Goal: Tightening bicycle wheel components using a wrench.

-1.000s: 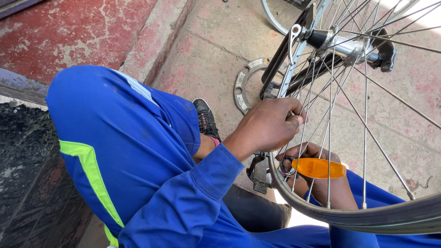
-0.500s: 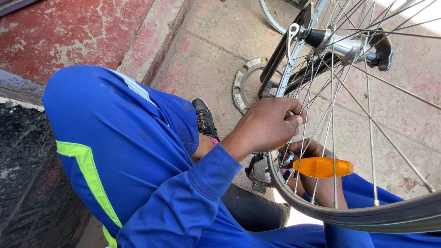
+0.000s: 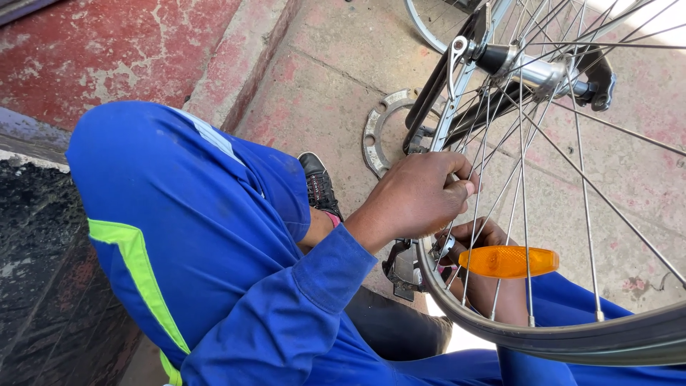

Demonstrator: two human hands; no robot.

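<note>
Fingers of the left hand (image 3: 418, 196) were closed around the spokes (image 3: 493, 164) of the bicycle wheel (image 3: 543, 336); the right hand (image 3: 475, 246) sat behind them, grip unclear. A turning wheel could pinch both hands, probably.

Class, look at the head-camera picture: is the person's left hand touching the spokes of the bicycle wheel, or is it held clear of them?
Touching. The head view shows the left hand closed against the spokes, its fingertips pinched around one with no gap visible.

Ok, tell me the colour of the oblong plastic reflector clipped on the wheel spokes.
The oblong plastic reflector is orange, clearest in the head view.
</note>
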